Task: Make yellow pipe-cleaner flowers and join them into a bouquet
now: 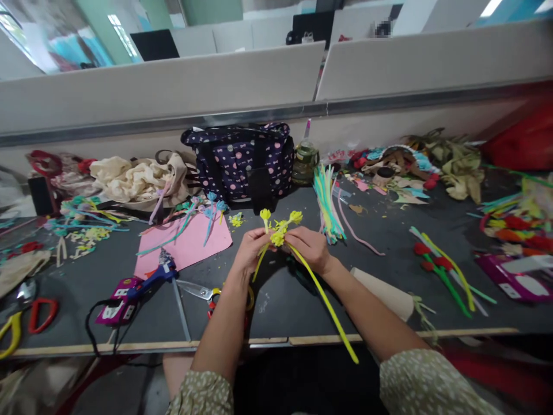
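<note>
My left hand [254,246] and my right hand [311,246] meet above the middle of the dark table. Between them is a yellow pipe-cleaner flower [279,233] with several small blooms, pinched by the fingers of both hands. A long yellow pipe-cleaner stem [324,308] runs from under my right hand down past the table's front edge. One shorter yellow end hangs beside my left fingers. Partly behind my left forearm lie scissors [196,290] with red and yellow handles. The fingertips hide the exact joint of the stems.
A blue glue gun [158,276] rests on a purple box [121,301], left of a pink sheet [190,245]. Pipe cleaners [327,204] stand bundled by a patterned bag [242,161] and a jar [306,163]. To the right lie a cardboard tube [382,294] and red flowers [436,264].
</note>
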Motion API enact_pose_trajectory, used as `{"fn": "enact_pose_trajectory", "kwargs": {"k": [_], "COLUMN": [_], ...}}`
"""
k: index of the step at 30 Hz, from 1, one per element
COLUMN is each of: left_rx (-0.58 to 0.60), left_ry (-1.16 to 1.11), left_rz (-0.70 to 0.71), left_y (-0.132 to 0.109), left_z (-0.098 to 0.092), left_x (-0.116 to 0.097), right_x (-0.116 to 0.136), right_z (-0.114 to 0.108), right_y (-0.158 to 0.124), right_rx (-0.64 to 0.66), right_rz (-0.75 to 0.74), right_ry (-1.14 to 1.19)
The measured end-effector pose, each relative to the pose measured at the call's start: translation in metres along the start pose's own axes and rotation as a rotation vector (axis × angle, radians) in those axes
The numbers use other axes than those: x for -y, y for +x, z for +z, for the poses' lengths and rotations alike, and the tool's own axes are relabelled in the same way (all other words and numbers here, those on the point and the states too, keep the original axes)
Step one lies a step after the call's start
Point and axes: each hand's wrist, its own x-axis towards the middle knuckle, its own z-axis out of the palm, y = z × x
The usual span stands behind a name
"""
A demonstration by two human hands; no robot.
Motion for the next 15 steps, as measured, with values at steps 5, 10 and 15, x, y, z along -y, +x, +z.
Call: {"fn": "enact_pose_trajectory", "kwargs": {"k": [5, 10, 15], "left_rx": [-0.061, -0.061, -0.029], "left_ry": [0.057, 0.145, 0.298], "left_rz": [0.051, 0.094, 0.174], "left_y": [0.001, 0.000, -0.003], "left_z": [0.003, 0.004, 0.001], "left_x": [0.002, 0.001, 0.003], "right_x": [-0.004, -0.004, -0.002], "right_z": [-0.002, -0.003, -0.010], "right_y": [0.000, 0.005, 0.014], "right_rx": [-0.073, -0.112, -0.132], "right_rz": [-0.010, 0.037, 0.089], "right_ry": [0.001, 0.030, 0.004]}}
